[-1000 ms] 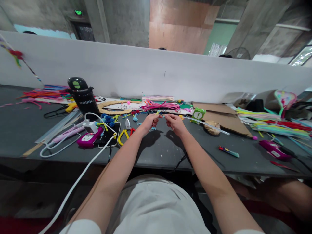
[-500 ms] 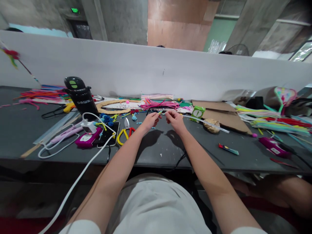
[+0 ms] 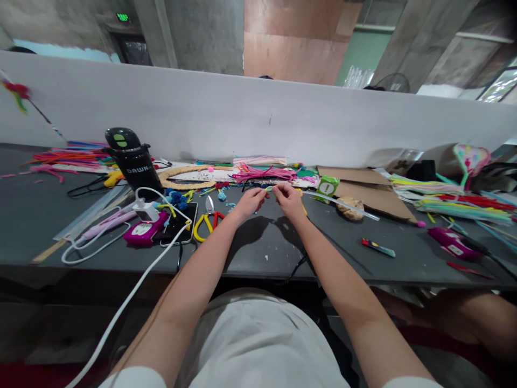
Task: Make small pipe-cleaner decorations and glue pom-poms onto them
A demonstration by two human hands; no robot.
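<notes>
Over the middle of the grey table [image 3: 266, 257], my left hand [image 3: 251, 202] is closed in a pinch on a small pale green piece [image 3: 269, 189]. Close on its right, my right hand [image 3: 287, 198] is also closed, its fingertips at the other end of that piece. The piece is tiny and mostly covered by fingers. A clear glue stick [image 3: 343, 201] extends rightward from behind my right hand, in front of a green box [image 3: 327, 188]. Yellow-and-red handled pliers [image 3: 207, 225] lie left of my left forearm.
Black bottle [image 3: 135, 164], purple power block [image 3: 146, 231] and white cable [image 3: 133, 302] stand or run at left. Pink pipe cleaners [image 3: 264, 172] lie behind my hands. Rightward are cardboard [image 3: 369, 196], a round cookie-like object [image 3: 350, 209], a utility knife [image 3: 378, 247] and a person's leg [image 3: 464, 318].
My right hand has shifted slightly left, so its fingertips are nearer those of my left hand at the pale green piece. Both hands remain closed.
</notes>
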